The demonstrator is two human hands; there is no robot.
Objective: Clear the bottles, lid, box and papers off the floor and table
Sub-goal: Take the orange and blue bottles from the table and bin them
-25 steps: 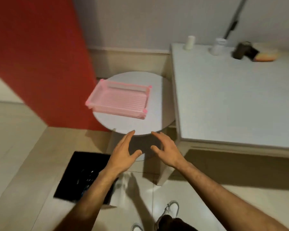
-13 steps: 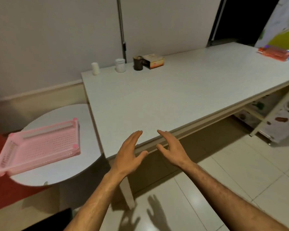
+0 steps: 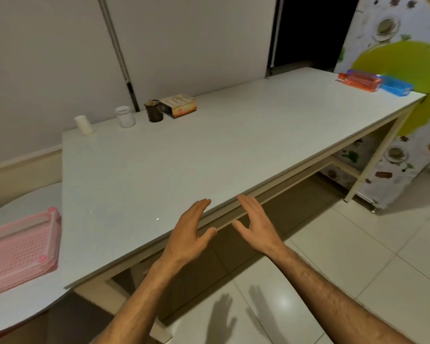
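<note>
The left hand (image 3: 188,235) and the right hand (image 3: 255,225) are both held out in the air above the near edge of the long white table (image 3: 209,155), palms turned toward each other, fingers straight and close together, thumbs apart, and they hold nothing. Far beyond the fingertips, at the back edge of the table near the wall, one small cardboard box (image 3: 180,105) lies flat, pale on top with an orange and red side. Just to the left of it stand three small containers in a row: one dark brown cup (image 3: 154,111), one white jar (image 3: 125,117) and one small white bottle (image 3: 84,125). Far to the right of the fingers, at the end of the table, one orange tray (image 3: 360,81) touches one blue tray (image 3: 395,86); what they contain is too blurred to tell. To the left of the left hand, one pink perforated basket (image 3: 20,247) sits on a round white table (image 3: 18,309).
</note>
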